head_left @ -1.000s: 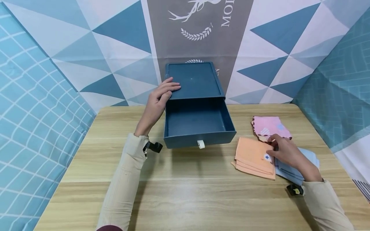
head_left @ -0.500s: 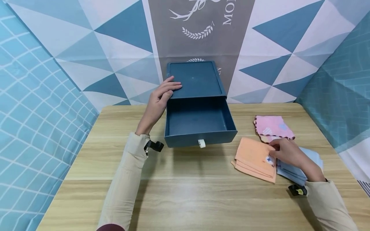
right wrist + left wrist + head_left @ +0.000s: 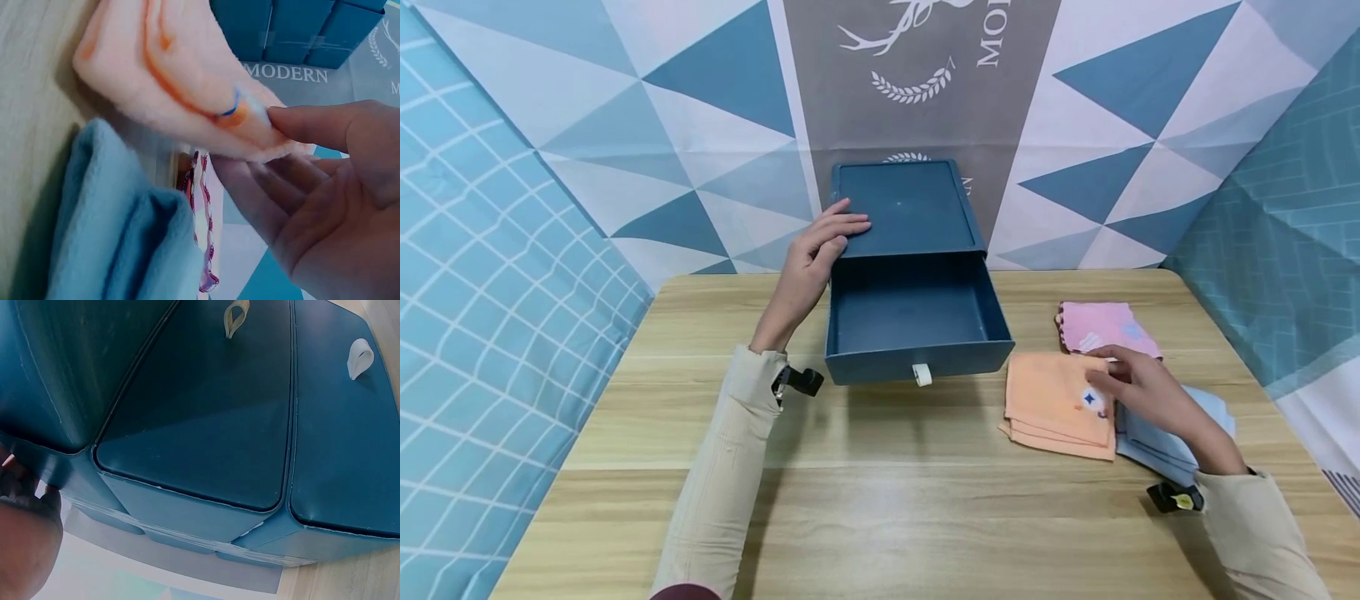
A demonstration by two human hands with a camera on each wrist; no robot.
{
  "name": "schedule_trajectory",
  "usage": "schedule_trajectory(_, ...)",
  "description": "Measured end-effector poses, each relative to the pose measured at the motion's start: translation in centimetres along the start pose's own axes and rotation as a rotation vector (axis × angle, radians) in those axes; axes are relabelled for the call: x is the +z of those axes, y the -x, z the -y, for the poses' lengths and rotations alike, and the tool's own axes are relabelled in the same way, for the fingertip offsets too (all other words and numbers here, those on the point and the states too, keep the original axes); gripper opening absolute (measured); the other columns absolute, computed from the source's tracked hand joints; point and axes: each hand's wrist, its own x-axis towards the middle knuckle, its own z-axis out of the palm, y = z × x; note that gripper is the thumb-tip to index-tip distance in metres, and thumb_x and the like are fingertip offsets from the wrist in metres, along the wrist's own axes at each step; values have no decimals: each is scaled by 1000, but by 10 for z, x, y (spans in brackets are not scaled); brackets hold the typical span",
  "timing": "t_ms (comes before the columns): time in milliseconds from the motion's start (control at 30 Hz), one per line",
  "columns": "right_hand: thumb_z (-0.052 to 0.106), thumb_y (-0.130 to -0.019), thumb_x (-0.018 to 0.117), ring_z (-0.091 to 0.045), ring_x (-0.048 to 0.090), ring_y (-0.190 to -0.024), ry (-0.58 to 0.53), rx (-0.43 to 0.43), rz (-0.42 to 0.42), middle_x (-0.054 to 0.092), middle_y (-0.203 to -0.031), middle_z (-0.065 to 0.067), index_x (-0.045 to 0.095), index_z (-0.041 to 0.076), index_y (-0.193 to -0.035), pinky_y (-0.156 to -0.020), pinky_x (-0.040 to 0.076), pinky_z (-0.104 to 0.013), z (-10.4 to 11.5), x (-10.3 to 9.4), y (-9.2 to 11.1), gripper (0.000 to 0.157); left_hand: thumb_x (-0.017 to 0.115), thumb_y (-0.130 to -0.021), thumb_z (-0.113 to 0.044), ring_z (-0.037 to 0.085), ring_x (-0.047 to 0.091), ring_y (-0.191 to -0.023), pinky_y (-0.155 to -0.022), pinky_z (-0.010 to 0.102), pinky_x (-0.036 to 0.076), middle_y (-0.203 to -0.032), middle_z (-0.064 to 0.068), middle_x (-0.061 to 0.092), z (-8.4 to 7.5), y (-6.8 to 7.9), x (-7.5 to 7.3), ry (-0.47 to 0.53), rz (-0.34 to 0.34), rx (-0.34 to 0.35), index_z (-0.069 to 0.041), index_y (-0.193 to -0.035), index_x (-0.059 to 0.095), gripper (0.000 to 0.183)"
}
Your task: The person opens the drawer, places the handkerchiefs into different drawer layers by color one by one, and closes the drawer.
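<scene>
My left hand (image 3: 805,267) rests on the top left front edge of a dark blue drawer unit (image 3: 917,208), fingers lying over its top. The top drawer (image 3: 917,362), with a white pull tab (image 3: 922,375), is pulled out and empty. In the left wrist view, two lower drawers (image 3: 206,412) are closed. At the right, my right hand (image 3: 1153,400) pinches the right edge of a folded orange towel (image 3: 1048,400). The right wrist view shows the thumb above the towel (image 3: 181,94) and fingers under it, that edge lifted.
A folded pink towel (image 3: 1097,323) lies behind the orange one. A folded blue towel (image 3: 1213,408) sits partly under the right forearm. Behind the wooden table (image 3: 880,517) hangs a patterned cloth (image 3: 715,108).
The right hand has risen slightly with the pinched edge of the orange towel, which now shifts up and overlaps the pink towel's near edge. The left hand and drawer have not moved.
</scene>
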Motion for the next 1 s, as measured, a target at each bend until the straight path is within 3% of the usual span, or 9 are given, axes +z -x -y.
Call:
schedule_trajectory(167, 25, -100, 62, -14, 49, -54, -24, -26, -63, 56, -69, -6, 65, 2, -100, -45, 38, -27, 1, 1, 0, 23, 40, -104, -2, 30, 27, -148, -121, 31, 21, -138, 23, 57, 0, 0, -1, -3, -3, -4, 8, -125, 65, 34)
schedule_trajectory(300, 23, -100, 61, -15, 53, -58, 3, -42, -98, 63, -77, -6, 69, 3, -108, -46, 42, -27, 4, -1, 0, 23, 40, -104, -2, 30, 27, -148, -121, 32, 22, -137, 23, 56, 0, 1, -2, -1, -5, -1, 8, -125, 65, 34)
schedule_trajectory(633, 19, -101, 59, -17, 58, -51, -26, -67, -126, 61, -64, -3, 65, 0, -118, -45, 52, -33, 9, -1, 4, 26, 40, -104, -3, 29, 28, -148, -120, 30, 22, -138, 22, 57, 0, 0, -3, -13, -7, -5, 7, -125, 65, 34)
schedule_trajectory(1000, 19, -100, 61, -19, 56, -51, 9, -110, -191, 61, -64, -1, 64, 0, -124, -45, 49, -31, 26, -8, 11, 30, 40, -104, -2, 31, 28, -148, -121, 32, 22, -138, 23, 56, -1, 0, -1, -18, 3, -1, 8, -125, 64, 34)
